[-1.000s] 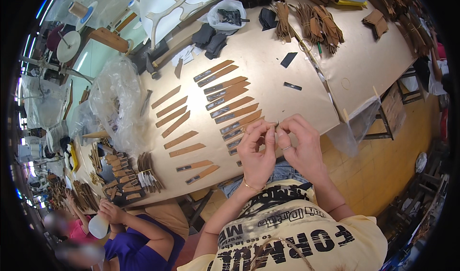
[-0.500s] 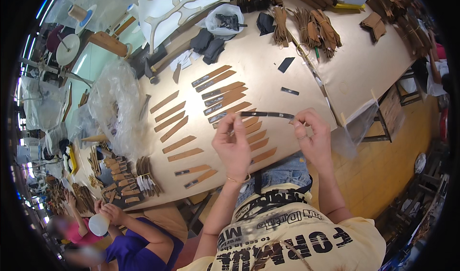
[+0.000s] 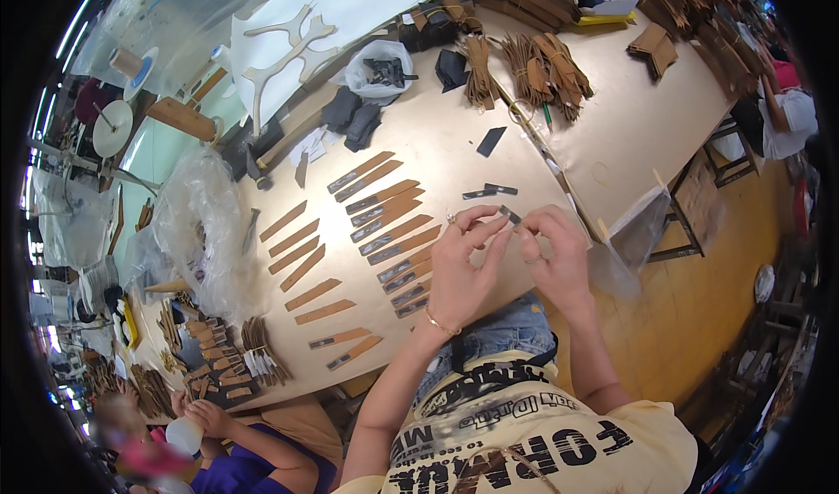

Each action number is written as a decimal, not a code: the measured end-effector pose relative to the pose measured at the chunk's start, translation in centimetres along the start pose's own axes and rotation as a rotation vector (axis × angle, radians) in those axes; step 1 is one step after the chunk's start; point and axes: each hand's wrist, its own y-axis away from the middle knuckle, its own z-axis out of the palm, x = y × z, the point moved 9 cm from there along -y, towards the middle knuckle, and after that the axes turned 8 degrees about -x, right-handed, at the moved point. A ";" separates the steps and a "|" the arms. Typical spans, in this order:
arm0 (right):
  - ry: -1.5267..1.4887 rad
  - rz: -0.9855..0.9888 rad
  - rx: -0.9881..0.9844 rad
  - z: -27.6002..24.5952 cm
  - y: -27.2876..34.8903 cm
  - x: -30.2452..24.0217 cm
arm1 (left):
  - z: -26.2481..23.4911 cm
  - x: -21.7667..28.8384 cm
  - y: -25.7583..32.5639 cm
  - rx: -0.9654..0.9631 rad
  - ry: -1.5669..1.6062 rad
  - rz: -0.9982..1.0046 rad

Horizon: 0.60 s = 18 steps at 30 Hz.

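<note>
— While we go from the far left, what's over there?

— Another person in a purple top (image 3: 262, 459) at the lower left edge, hands on a white cup-like thing (image 3: 183, 435); can't tell what's inside. Next to them, stacks of tan strips (image 3: 218, 363) on the table's near edge. Above that, a big clear plastic bag (image 3: 201, 232), crumpled, contents not clear.

— And the table centre?

— Light brown table (image 3: 612, 135) w/ rows of tan leather strips (image 3: 350, 240) laid flat side by side, some w/ dark strips on top. Further back, a small clear bag (image 3: 380, 66) w/ dark pieces in it, dark patches just beside it.

— Hands?

— Left hand (image 3: 459, 271) raised over the table's near edge, thumb and fingers pinching the left part of a short dark strip (image 3: 509, 215). Right hand (image 3: 555, 253) just beside it, fingertips pinching the strip's right end. So both grasp the same piece, held between them above the table, not lying on it.

— Anything near that?

— Two small dark strips (image 3: 489, 191) flat on the table just beyond the hands, a dark patch (image 3: 490, 141) further back.

— Right side?

— Bundles of brown strips (image 3: 542, 61) tied up at the far end, more stacked at the top right. Wooden floor (image 3: 699, 319) beyond the table edge.
</note>
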 end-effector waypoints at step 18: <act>0.135 -0.169 -0.099 0.6 -0.1 -0.5 | -1.6 0.1 0.0 0.134 -0.125 -0.025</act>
